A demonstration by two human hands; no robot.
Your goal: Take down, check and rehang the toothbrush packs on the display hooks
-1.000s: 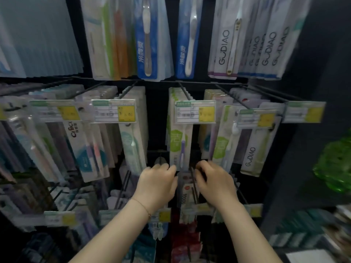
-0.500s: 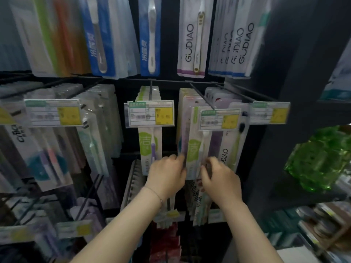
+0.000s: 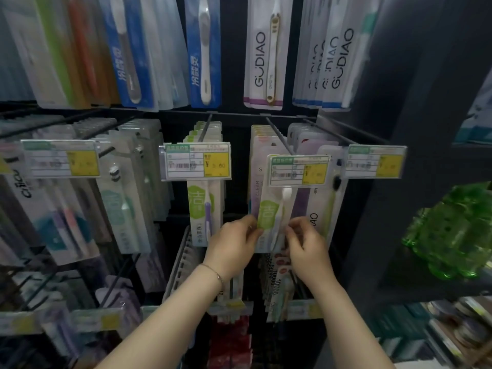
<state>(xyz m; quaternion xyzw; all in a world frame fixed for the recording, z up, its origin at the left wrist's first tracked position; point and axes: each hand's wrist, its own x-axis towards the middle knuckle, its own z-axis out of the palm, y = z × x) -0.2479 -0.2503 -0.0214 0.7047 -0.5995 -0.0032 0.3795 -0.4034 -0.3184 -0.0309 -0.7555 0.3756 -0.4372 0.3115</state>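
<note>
Nearest the camera, a thin bracelet (image 3: 214, 272) is worn on the left wrist. The left hand (image 3: 231, 249) and the right hand (image 3: 308, 253) are raised close together with fingers curled. The lower part of a toothbrush pack (image 3: 269, 219) is pinched between them, the left hand on its left edge and the right hand on its right edge. The pack is marked with a green patch and holds a white brush. It is tilted slightly, its lower end swung to the left. Its top is covered by a price tag (image 3: 298, 170) at the tip of a hook (image 3: 277, 137), so whether it hangs on that hook cannot be told. Just behind it, more packs (image 3: 259, 145) are lined up along the same hook.

To the left, a similar pack with a purple brush (image 3: 205, 209) is hung under a second price tag (image 3: 195, 162). Farther up, longer packs are hung in a row — among them a white pack lettered GUDIAO (image 3: 262, 54). Off to the right, a green plastic object (image 3: 452, 230) is set on a dark shelf (image 3: 394, 286), too blurred to be made out.
</note>
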